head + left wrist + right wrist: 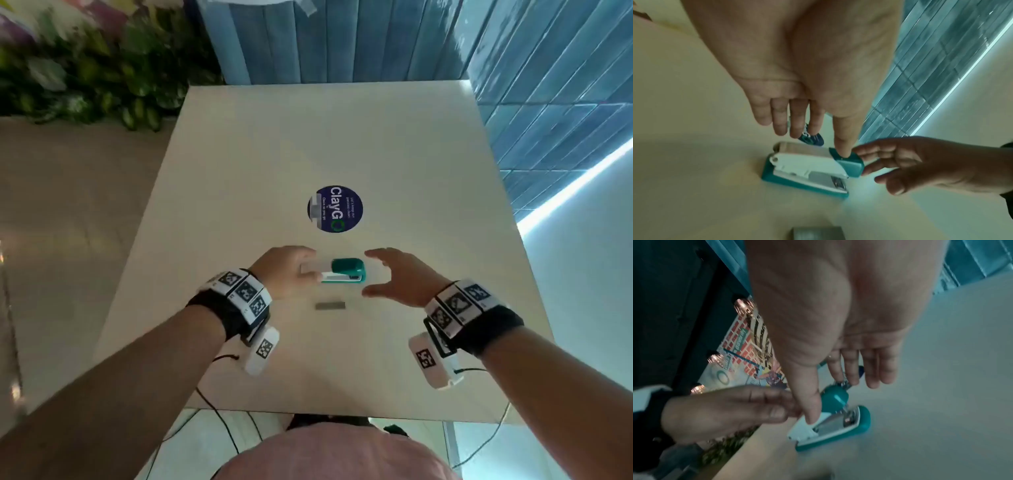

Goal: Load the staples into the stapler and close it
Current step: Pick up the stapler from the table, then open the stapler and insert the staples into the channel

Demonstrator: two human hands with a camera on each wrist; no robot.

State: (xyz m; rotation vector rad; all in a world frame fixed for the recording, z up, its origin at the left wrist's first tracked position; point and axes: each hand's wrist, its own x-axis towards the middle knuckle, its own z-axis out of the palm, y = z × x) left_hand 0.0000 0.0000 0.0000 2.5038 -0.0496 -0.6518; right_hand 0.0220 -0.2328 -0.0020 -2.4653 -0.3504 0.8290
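Note:
A teal and white stapler [344,272] lies on the cream table [376,154], its top arm raised a little so the metal magazine [826,179] shows. My left hand [291,270] is at its left end with straight fingers behind it; the thumb [843,151] touches the teal cap. My right hand [366,273] is open around the right end, and I cannot tell whether it touches. In the right wrist view its thumb [810,417] hangs over the white part of the stapler [830,426]. A grey strip of staples [330,306] lies just in front of it.
A round dark blue sticker [335,209] is on the table behind the stapler. Leafy plants [85,68] stand past the far left corner and a blue panelled wall [513,85] runs along the back and right. Cables hang at the near edge.

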